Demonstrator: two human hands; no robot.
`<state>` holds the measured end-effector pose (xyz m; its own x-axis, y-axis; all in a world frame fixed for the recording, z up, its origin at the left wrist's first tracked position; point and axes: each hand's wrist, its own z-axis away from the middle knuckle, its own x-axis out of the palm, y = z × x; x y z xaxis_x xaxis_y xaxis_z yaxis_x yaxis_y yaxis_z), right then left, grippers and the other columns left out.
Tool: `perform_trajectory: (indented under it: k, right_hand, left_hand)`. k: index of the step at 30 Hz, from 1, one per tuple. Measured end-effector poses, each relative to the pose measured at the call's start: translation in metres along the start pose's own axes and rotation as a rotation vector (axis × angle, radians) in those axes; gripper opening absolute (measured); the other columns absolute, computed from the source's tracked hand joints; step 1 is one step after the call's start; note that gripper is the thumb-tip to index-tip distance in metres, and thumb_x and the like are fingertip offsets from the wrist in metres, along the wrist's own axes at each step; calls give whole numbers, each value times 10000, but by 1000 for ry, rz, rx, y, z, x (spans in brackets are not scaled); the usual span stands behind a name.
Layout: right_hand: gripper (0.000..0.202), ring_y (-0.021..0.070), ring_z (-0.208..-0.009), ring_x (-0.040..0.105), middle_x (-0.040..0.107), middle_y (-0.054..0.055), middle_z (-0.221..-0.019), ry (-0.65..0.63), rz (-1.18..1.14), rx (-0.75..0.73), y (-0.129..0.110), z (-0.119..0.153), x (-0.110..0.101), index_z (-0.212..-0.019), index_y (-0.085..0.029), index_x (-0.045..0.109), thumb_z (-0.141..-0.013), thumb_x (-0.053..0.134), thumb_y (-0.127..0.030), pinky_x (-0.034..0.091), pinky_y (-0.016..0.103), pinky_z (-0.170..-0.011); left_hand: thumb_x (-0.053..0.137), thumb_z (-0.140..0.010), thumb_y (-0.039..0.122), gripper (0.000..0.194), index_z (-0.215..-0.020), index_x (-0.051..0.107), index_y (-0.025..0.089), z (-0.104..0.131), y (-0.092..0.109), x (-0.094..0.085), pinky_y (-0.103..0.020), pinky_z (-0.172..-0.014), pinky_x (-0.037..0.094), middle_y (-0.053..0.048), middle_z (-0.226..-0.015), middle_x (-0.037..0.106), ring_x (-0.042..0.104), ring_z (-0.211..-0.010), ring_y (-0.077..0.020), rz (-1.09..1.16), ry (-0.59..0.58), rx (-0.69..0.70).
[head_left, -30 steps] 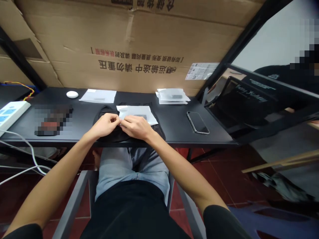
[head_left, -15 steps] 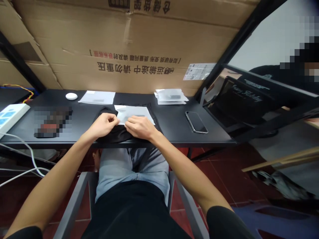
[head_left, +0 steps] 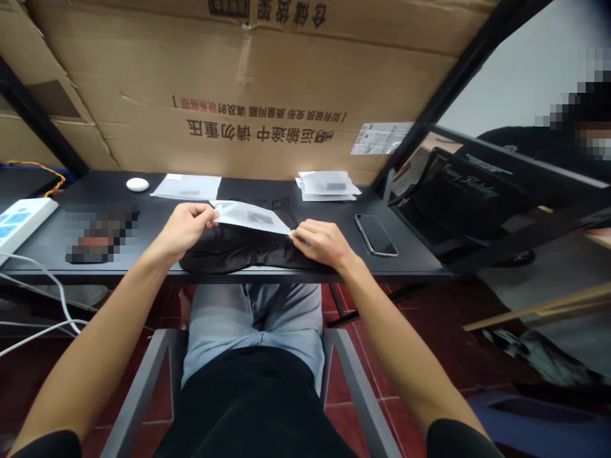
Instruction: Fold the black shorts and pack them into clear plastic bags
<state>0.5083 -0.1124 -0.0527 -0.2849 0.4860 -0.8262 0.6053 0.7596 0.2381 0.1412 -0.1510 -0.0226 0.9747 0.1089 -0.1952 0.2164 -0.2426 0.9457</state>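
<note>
Head view, both hands (head_left: pixel 322 242) gripping white packet (head_left: pixel 248 217) over black fabric (head_left: pixel 233 249)

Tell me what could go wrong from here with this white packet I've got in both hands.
The white packet is pinched at its ends by the left hand and right hand, so it could crease or slip. The black cloth beneath reaches the front edge of the table and might slide off. The phone lies near the right hand, which could knock it.

Workroom, seemingly: black desk (head_left: pixel 334 219), cardboard backing (head_left: pixel 286 76), red tile floor (head_left: pixel 429 331).
</note>
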Motion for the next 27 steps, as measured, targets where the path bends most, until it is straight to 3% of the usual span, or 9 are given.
perform_trajectory:
  k: [3,5,6,9,13,15,18,23,27]
  right_hand:
    - [259,261,-919,729,800,92,-966,37,-73,86,0,2,-4,-1000,-229,763,-1164,589,-327,565,384,-814]
    - [222,309,-1110,763,829,128,-1190,87,-161,125,-9,-7,-3,-1217,-232,776,-1129,663,-401,631,443,-979]
    - [341,331,-1241,754,811,144,-1344,111,-207,139,-16,-14,-2,-1371,-234,743,-1108,700,-446,634,474,-1075]
    - [633,348,-1462,690,693,147,-1630,164,-296,199,-33,-40,5,-1676,-244,541,-1104,687,-472,604,512,-1221]
    - [494,347,-1257,797,793,146,-1465,193,-341,329,-30,-62,5,-1611,-226,592,-1143,553,-378,658,489,-1091]
    - [464,351,-1172,811,824,146,-1357,250,-319,423,-10,-62,-2,-1555,-215,630,-1147,541,-419,665,481,-1036]
    - [516,376,-1211,789,809,166,-1352,363,-195,581,41,-55,-19,-1572,-191,608,-1162,485,-480,655,514,-1054]
    - [557,416,-1547,613,662,190,-1657,237,26,558,148,-49,-42,-1683,-210,553,-1166,419,-368,489,646,-1288]
    - [591,367,-1697,447,504,248,-1794,132,125,540,203,-47,-21,-1743,-148,496,-1174,375,-256,245,681,-1398]
  left_hand:
    - [812,-860,346,356,-612,598,207,1,9,18,-339,-894,606,0,-718,581,589,-773,-153,305,0,-36]
    - [817,-863,351,401,-602,547,210,0,17,34,-405,-972,648,18,-699,531,576,-761,-145,441,3,-46]
    - [815,-868,352,414,-602,530,211,0,22,43,-420,-988,653,24,-694,513,567,-751,-140,469,1,-38]
    - [797,-901,348,410,-625,525,215,-2,38,65,-371,-965,634,20,-703,509,562,-739,-137,429,-44,30]
    - [661,-1038,426,383,-721,603,219,2,56,70,-375,-988,611,-37,-816,665,702,-900,-210,155,-202,184]
    - [607,-1088,486,374,-855,714,214,7,56,63,-412,-1036,608,-69,-946,767,750,-1011,-259,-97,-337,274]
    - [606,-1108,514,372,-1222,812,227,17,37,50,-478,-1188,562,-109,-1290,822,744,-1261,-319,-508,-495,395]
    - [442,-1188,543,573,-1683,622,318,28,-11,35,-678,-1434,254,-89,-1797,544,411,-1721,-370,-894,-536,409]
    - [363,-1210,564,601,-1786,473,429,32,-26,28,-757,-1434,136,-27,-1903,371,263,-1796,-357,-980,-628,380]
